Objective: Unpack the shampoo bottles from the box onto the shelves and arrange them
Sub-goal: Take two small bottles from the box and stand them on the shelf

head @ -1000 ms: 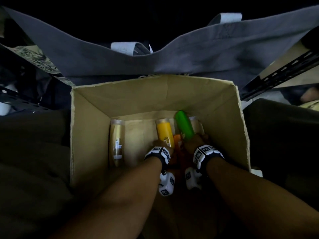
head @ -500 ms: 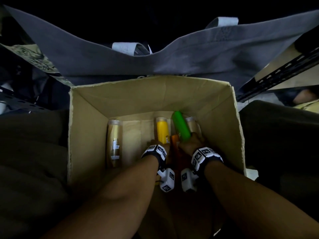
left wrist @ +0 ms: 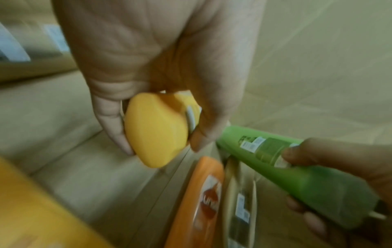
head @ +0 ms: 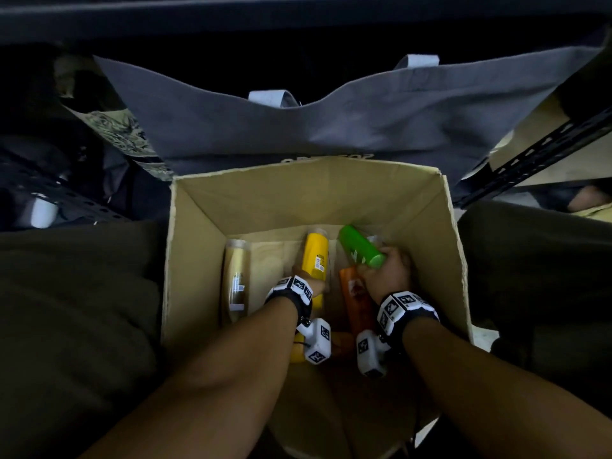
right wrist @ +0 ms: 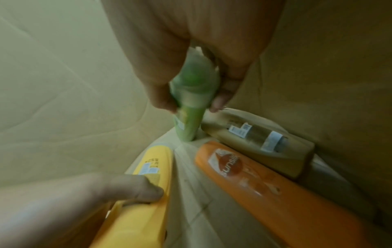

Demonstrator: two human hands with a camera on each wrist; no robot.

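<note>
An open cardboard box (head: 298,200) holds several shampoo bottles lying on its floor. My left hand (head: 308,283) grips the yellow bottle (head: 316,256) around its lower half; in the left wrist view the fingers (left wrist: 125,142) and thumb wrap the yellow bottle (left wrist: 157,132). My right hand (head: 385,270) grips the green bottle (head: 359,248) near its cap, tilted with its far end down by the back wall. An orange bottle (head: 359,303) lies between my wrists. A gold bottle (head: 235,279) lies at the left. A beige bottle (right wrist: 260,142) lies under the green bottle (right wrist: 188,120).
A grey tote bag (head: 331,120) stands behind the box. Dark perforated shelf rails run at the left (head: 66,197) and right (head: 536,154). My legs in dark trousers flank the box. Another yellow shape (head: 298,354) shows under my left wrist.
My right hand has lifted the green bottle's cap end and swung it to the right. My left hand stays on the yellow bottle. The head view has tilted up a little.
</note>
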